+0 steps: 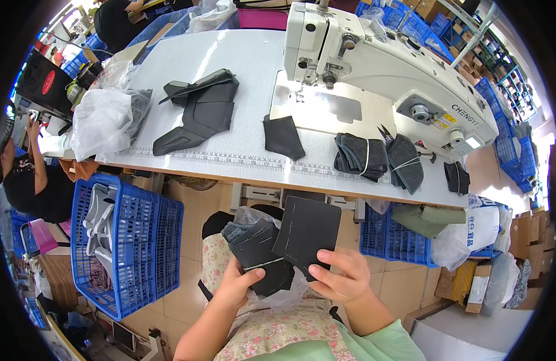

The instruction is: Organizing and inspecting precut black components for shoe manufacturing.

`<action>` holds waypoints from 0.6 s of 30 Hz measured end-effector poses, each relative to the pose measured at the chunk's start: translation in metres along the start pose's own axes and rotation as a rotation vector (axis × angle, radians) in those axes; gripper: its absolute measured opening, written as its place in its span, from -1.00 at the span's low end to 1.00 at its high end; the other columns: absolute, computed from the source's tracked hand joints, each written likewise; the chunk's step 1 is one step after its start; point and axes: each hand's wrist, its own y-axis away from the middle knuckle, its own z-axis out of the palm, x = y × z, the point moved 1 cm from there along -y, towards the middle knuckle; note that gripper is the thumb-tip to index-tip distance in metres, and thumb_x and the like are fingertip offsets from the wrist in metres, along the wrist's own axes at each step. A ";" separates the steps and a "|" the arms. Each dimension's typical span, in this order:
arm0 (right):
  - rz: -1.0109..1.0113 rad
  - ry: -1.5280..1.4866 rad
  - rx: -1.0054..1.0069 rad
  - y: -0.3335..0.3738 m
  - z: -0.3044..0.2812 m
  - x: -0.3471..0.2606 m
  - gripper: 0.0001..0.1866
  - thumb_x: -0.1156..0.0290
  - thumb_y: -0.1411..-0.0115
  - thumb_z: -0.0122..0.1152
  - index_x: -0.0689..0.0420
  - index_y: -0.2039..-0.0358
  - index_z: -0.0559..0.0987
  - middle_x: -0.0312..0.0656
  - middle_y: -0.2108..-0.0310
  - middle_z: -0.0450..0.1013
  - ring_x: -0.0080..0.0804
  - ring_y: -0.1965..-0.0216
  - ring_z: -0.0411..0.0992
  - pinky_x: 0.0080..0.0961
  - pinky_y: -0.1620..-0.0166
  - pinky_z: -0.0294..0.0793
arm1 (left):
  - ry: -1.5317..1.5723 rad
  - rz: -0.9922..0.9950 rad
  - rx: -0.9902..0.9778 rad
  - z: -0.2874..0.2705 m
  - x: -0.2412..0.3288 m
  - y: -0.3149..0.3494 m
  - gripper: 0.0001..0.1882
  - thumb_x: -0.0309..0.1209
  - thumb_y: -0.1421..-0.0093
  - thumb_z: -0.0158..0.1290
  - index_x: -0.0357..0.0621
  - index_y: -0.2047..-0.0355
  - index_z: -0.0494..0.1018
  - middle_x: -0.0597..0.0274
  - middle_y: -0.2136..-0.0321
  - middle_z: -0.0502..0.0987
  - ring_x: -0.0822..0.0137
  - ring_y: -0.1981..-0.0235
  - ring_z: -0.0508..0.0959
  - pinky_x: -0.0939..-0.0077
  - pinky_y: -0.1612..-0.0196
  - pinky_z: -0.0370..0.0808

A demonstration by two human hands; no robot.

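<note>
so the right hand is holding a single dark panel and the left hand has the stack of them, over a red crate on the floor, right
Not quite: the crate on the floor is blue, not red. The head view shows it. The rest holds: the right hand holds a single dark panel, the left hand the stack.

Head-worn fisheye view, looking steeply down over the lap and out across a sewing bench.

The single camera sits above the person's own forearms, which enter from the lower edge; the left hand (pixel 239 283) and right hand (pixel 344 277) lie close beneath it at lower centre. It faces forward and down, so the white table (pixel 230 66) fills the upper middle and the sewing machine (pixel 374 66) the upper right, farther off. Straight edges bow toward the dark round rim. No second view overlaps it.
</note>
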 end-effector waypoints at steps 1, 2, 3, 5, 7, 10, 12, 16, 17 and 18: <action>0.000 0.001 0.000 0.000 -0.001 -0.001 -0.58 0.61 0.38 0.34 0.12 0.36 0.60 -0.11 0.17 0.44 -0.28 0.44 0.49 -0.54 0.50 0.48 | -0.015 0.030 0.005 0.000 -0.002 0.000 -0.26 -0.43 0.10 0.23 -0.28 -0.08 0.15 0.08 0.07 0.41 0.24 0.05 0.44 0.37 -0.03 0.38; -0.005 0.000 0.002 -0.001 -0.001 -0.001 -0.59 0.62 0.38 0.34 0.12 0.37 0.59 -0.11 0.17 0.44 -0.28 0.44 0.49 -0.54 0.51 0.48 | -0.030 0.059 0.010 0.000 -0.003 0.000 -0.27 -0.38 0.11 0.24 -0.30 -0.07 0.19 0.09 0.09 0.43 0.24 0.07 0.47 0.40 0.01 0.41; -0.009 -0.002 0.004 -0.001 -0.002 -0.002 -0.59 0.62 0.38 0.34 0.12 0.37 0.59 -0.11 0.17 0.44 -0.29 0.44 0.49 -0.54 0.51 0.48 | -0.029 0.059 0.009 0.000 -0.002 0.000 -0.27 -0.38 0.11 0.24 -0.30 -0.07 0.19 0.09 0.09 0.43 0.24 0.07 0.47 0.40 0.01 0.41; -0.014 -0.001 0.011 -0.001 -0.004 -0.004 -0.59 0.63 0.38 0.33 0.13 0.37 0.59 -0.11 0.17 0.44 -0.29 0.44 0.50 -0.54 0.51 0.48 | -0.028 0.049 -0.003 0.001 -0.001 0.002 -0.27 -0.37 0.11 0.24 -0.31 -0.07 0.19 0.09 0.09 0.43 0.24 0.07 0.47 0.40 0.01 0.42; -0.018 -0.001 0.017 -0.001 -0.004 -0.005 -0.59 0.63 0.38 0.33 0.13 0.37 0.59 -0.11 0.17 0.44 -0.29 0.44 0.50 -0.54 0.51 0.48 | -0.018 0.048 -0.009 0.001 -0.001 0.003 -0.27 -0.38 0.11 0.24 -0.30 -0.07 0.19 0.09 0.09 0.43 0.24 0.07 0.47 0.40 0.02 0.42; -0.030 0.006 0.029 -0.001 -0.004 -0.006 -0.60 0.63 0.37 0.33 0.13 0.37 0.59 -0.11 0.18 0.44 -0.30 0.45 0.49 -0.55 0.51 0.48 | -0.009 0.051 -0.009 0.001 -0.001 0.005 -0.27 -0.38 0.11 0.24 -0.30 -0.07 0.19 0.09 0.09 0.43 0.24 0.07 0.46 0.40 0.02 0.42; -0.052 0.012 0.028 0.000 -0.005 -0.007 -0.62 0.63 0.34 0.33 0.13 0.38 0.58 -0.11 0.19 0.45 -0.32 0.47 0.48 -0.56 0.52 0.47 | -0.010 0.057 -0.006 0.001 -0.001 0.006 -0.27 -0.38 0.11 0.24 -0.29 -0.07 0.19 0.09 0.09 0.43 0.24 0.07 0.46 0.40 0.02 0.42; -0.076 0.037 0.029 0.000 -0.006 -0.010 -0.65 0.62 0.30 0.33 0.13 0.38 0.58 -0.12 0.20 0.46 -0.34 0.49 0.46 -0.57 0.54 0.45 | -0.024 0.072 -0.007 0.001 -0.001 0.006 -0.26 -0.37 0.12 0.24 -0.29 -0.07 0.19 0.09 0.09 0.43 0.24 0.07 0.46 0.40 0.02 0.42; -0.086 0.050 0.025 0.000 -0.006 -0.010 -0.66 0.62 0.29 0.33 0.13 0.38 0.58 -0.12 0.21 0.47 -0.35 0.49 0.46 -0.58 0.56 0.44 | -0.023 0.078 -0.007 0.001 -0.001 0.007 -0.26 -0.37 0.12 0.24 -0.29 -0.07 0.18 0.09 0.09 0.43 0.24 0.07 0.46 0.40 0.03 0.43; -0.096 0.062 0.020 0.000 -0.007 -0.011 -0.67 0.62 0.28 0.33 0.13 0.39 0.58 -0.13 0.21 0.47 -0.36 0.49 0.46 -0.59 0.57 0.43 | -0.023 0.078 -0.008 0.001 -0.001 0.007 -0.26 -0.37 0.12 0.24 -0.29 -0.07 0.18 0.09 0.09 0.43 0.24 0.07 0.46 0.40 0.03 0.43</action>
